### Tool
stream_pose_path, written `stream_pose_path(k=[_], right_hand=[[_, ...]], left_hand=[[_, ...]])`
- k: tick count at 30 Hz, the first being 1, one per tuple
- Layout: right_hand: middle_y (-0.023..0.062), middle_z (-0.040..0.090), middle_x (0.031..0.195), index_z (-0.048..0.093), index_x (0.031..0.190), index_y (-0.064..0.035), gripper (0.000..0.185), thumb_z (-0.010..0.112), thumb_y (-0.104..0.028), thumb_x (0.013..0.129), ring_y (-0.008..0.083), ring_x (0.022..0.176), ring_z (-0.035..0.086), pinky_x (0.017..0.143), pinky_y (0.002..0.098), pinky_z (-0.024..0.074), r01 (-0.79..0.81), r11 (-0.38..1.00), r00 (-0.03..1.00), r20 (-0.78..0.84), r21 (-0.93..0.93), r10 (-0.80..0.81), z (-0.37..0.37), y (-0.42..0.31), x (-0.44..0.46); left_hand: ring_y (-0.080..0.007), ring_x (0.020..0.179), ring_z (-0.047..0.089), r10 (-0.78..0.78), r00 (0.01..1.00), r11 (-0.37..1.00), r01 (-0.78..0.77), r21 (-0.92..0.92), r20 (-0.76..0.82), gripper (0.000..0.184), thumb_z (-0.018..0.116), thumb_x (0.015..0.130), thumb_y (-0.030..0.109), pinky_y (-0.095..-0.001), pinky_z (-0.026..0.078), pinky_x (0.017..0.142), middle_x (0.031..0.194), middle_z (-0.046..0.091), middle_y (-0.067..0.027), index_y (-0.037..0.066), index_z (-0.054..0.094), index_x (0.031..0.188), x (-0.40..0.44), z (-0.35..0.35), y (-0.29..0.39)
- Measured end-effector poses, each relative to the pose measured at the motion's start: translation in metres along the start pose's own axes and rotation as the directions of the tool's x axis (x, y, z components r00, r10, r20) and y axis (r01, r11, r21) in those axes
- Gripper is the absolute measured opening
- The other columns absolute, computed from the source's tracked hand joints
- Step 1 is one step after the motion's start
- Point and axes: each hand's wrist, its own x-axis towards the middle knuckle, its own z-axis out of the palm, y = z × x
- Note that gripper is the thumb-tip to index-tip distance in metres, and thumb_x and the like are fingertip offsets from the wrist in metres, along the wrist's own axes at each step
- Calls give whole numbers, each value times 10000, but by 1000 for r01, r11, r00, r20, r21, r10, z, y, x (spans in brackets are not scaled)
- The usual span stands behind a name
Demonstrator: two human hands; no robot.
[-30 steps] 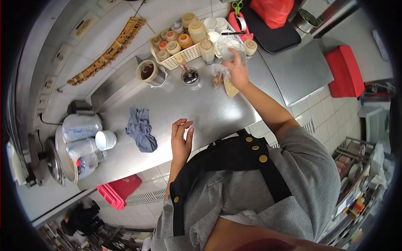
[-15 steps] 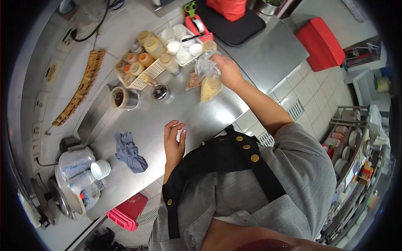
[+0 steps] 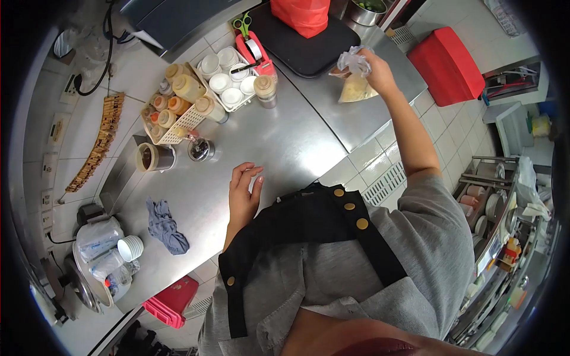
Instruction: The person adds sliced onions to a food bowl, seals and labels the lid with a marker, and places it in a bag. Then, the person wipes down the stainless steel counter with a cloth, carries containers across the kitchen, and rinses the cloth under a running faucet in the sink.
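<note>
Gathered in my right hand [image 3: 377, 70] are the tops of clear plastic bags, held over the right-hand steel counter. One plastic bag [image 3: 357, 90] has pale yellow contents; a second, brownish one [image 3: 338, 72] shows partly behind it. My left hand [image 3: 244, 191] hovers at the front of the steel table [image 3: 255, 139], fingers loosely bent and apart, nothing in it. Left of that hand lies a crumpled blue-grey cloth [image 3: 167, 228]. Farther back stand a glass jar with dark contents [image 3: 200, 149] and a tub of dark liquid [image 3: 155, 157].
Squeeze bottles fill a cream basket [image 3: 190, 121], beside white lidded cups [image 3: 221, 82] and a red tape dispenser [image 3: 254, 50]. A black tray [image 3: 309, 56] carries a red bag [image 3: 301, 16]. Stacked white cups [image 3: 129, 248] stand at left; a red bin [image 3: 446, 66] is at right.
My right hand has carried the bags right, from beside the sauce bottles to over the right-hand counter. The view has shifted slightly; my left hand keeps nearly the same pose.
</note>
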Motion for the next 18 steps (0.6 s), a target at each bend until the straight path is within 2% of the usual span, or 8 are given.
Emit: stream_pose_path(k=[5,7,8,10,11,13,16,18], right_hand=[[194,662,1091,577,1185,-155,447,687,-53,764,409,1048,606,867,438,494,-3,1000,1000,17,19,2,12,74,32],[161,593,1287,592,1220,-187,516,787,-194,743,381,1201,542,963,486,454,50,998,998,-36,-38,-51,32,95,44],[161,593,1287,592,1220,-187,516,787,-194,743,381,1201,542,963,486,454,72,997,997,-23,-18,-72,37,84,49],[104,422,1484,580,1278,-216,670,852,-355,682,391,1370,362,1047,645,326,-155,915,970,121,-372,213,33,61,42],[104,422,1484,580,1278,-216,670,852,-355,682,391,1370,362,1047,645,326,-134,923,972,133,-360,193,34,51,40],[70,313,1549,555,1323,-232,774,868,-401,636,427,1427,229,1018,781,200,-246,906,968,-36,-343,249,36,32,34],[77,324,1541,532,1346,-246,809,864,-415,628,433,1432,215,1025,793,158,-174,915,978,-175,-365,116,36,-29,27],[5,482,1423,621,1222,-246,556,814,-345,709,350,1349,365,1034,735,221,85,959,972,-188,-269,-139,57,-69,38]], left_hand=[[-299,1078,582,-14,1000,1000,14,26,-2,194,656,904,113,-379,471,903,1212,576,-101,85,682,1095,21,21,9],[-296,1068,585,23,999,999,-24,40,26,208,665,895,118,-383,460,909,1197,585,-94,101,677,1102,28,27,8],[-296,1068,585,3,1000,999,-3,53,4,208,665,895,118,-383,460,909,1197,585,-94,101,677,1102,32,27,10],[-276,1052,589,43,999,984,-46,170,22,233,675,887,82,-353,457,910,1212,592,-91,98,668,1120,42,25,16],[-276,1052,589,29,1000,983,-30,180,4,233,675,887,82,-353,457,910,1212,592,-91,98,668,1120,47,22,16],[-288,1056,592,25,999,986,-19,163,-39,244,686,881,94,-367,458,892,1196,607,-82,112,667,1123,55,17,15],[-288,1051,596,15,996,982,3,190,-89,250,691,875,94,-376,456,883,1183,612,-82,111,666,1123,57,9,15],[-280,1048,593,5,995,980,14,200,-97,243,688,876,117,-381,441,892,1177,608,-72,118,667,1118,54,8,14]])
